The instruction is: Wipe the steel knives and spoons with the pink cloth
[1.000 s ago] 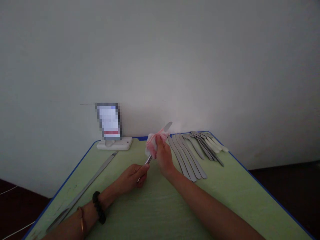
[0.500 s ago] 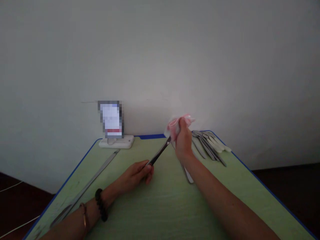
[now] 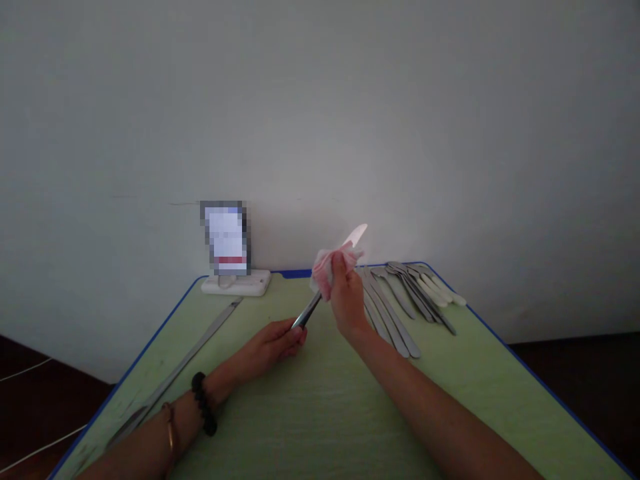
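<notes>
My left hand (image 3: 280,340) is closed round the handle end of a shiny table knife (image 3: 307,312), which slants up and away to the right. Farther along it, my right hand (image 3: 347,293) pinches a crumpled pink and white cloth (image 3: 327,267) wrapped about the knife's middle. The bright blade tip (image 3: 357,235) sticks out beyond the cloth. Both hands are above the green table (image 3: 310,413). Beneath and right of my right hand lie several metal knives (image 3: 393,313), partly hidden by it.
At the right back is a pile of metal cutlery (image 3: 423,300) with white-handled pieces (image 3: 440,293) beside it. A lit, blurred phone (image 3: 226,240) stands on a white base (image 3: 237,283) at the left back. A long metal piece (image 3: 195,350) lies along the left side. The wall (image 3: 320,133) rises behind.
My right hand and the cloth have slid down the knife toward my left hand, baring the blade tip. More of the knives on the table now show.
</notes>
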Demonstrator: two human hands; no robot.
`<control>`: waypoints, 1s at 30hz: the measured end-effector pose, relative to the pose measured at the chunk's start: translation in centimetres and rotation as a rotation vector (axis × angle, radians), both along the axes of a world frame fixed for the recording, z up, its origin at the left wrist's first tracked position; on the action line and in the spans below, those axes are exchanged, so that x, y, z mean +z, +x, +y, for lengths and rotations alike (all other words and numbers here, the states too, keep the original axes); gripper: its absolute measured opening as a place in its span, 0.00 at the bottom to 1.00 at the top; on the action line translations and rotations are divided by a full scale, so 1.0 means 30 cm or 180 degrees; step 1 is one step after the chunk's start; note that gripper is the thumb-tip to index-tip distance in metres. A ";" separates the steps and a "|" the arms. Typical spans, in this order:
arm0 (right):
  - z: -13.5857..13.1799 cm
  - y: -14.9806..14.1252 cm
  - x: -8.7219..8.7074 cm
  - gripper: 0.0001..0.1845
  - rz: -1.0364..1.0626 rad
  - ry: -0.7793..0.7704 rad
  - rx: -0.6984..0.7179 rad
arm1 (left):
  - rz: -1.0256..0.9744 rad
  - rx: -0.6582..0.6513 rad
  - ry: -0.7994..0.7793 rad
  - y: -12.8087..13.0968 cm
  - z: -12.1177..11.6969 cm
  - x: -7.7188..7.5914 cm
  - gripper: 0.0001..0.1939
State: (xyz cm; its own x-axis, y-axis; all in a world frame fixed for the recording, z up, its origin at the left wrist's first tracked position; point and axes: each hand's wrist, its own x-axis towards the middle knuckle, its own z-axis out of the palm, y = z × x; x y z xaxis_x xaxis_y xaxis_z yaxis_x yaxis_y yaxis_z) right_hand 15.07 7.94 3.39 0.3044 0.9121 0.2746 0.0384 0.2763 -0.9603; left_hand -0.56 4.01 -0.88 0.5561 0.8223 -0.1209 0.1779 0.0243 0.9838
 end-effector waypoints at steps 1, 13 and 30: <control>-0.003 -0.007 -0.005 0.30 -0.0058 0.0009 0.0060 | 0.0000 0.0017 0.0016 -0.001 0.002 0.005 0.25; -0.008 0.080 0.166 0.21 -0.1210 0.0332 0.1195 | -0.0154 0.1545 0.1207 -0.037 0.014 0.098 0.25; -0.037 -0.074 0.263 0.15 -0.2593 0.0464 0.2928 | -0.3040 0.1869 0.0385 -0.010 0.036 0.492 0.04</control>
